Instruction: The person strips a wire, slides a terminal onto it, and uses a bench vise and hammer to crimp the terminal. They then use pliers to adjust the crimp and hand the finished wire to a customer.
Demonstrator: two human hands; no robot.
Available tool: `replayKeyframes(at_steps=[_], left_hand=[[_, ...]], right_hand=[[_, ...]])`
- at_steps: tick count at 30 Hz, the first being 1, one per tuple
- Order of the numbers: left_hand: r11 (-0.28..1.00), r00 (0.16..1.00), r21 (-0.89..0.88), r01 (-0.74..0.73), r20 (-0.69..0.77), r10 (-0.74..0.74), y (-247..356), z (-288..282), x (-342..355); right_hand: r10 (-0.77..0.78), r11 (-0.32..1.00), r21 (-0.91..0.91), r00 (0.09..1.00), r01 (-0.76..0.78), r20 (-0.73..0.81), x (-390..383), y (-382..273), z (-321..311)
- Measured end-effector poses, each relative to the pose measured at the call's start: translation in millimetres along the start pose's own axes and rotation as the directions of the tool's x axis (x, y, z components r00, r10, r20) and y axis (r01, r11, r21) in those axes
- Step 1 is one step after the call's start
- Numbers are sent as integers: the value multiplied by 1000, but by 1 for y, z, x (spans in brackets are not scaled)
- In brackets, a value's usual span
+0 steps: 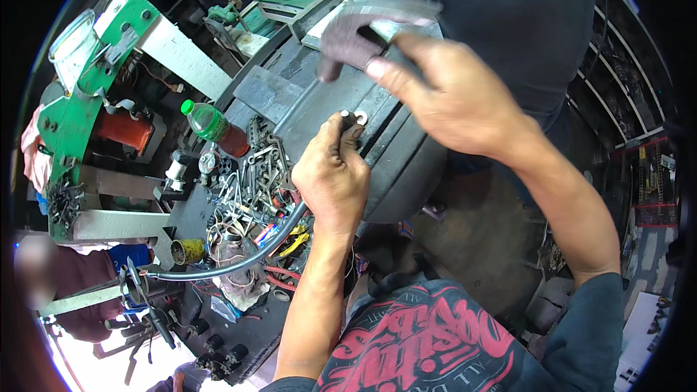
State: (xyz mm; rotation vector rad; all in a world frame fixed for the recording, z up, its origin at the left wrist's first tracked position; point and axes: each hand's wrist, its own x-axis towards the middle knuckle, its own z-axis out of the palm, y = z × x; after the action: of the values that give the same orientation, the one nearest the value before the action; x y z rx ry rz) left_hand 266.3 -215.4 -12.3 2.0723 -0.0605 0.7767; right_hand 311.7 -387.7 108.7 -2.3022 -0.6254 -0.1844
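Note:
My left hand is closed, thumb and fingers pinching a small light metal piece over a dark metal work surface. A pale ring shows right beside the fingertips. A dark hose curves up from the left and disappears at my left hand; whether I grip it too is hidden. My right hand is raised above and to the right, closed around what looks like a hammer. Its grey-brown head is smeared by motion and hangs above my left hand. Most of its handle is hidden.
Loose sockets, bolts and tools crowd the bench at left, with a green-capped bottle behind them. A green metal frame stands far left. Close at the far right is a person in dark clothing. Another person is at left.

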Motion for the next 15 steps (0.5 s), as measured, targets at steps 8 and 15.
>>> replayKeyframes(at_steps=[8,15], left_hand=[[1000,1000,8,-1,-25,2,4,-1,2],[999,1000,-23,-23,-7,23,7,-4,1]], right_hand=[[-307,945,-132,950,298,-54,-11,-33,-35],[-148,913,-348,968,213,204,-16,-35,-31]])
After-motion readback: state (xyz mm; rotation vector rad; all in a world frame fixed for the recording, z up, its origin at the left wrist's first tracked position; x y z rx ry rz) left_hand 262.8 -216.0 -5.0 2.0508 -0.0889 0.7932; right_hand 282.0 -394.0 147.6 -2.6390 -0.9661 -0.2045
